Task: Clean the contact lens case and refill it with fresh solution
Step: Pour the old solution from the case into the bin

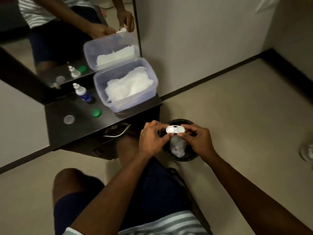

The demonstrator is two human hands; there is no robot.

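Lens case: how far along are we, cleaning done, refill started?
Done: both caps are off, the green cap and the clear cap lying on the dark table. In hand: the left hand and right hand hold the open lens case over the black bin, a tissue beneath it. Left: refilling; the solution bottle stands untouched.

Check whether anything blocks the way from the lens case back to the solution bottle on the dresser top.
Nothing visible does. Both hands hold the lens case over the black bin; the solution bottle stands uncapped, with open dresser top between them.
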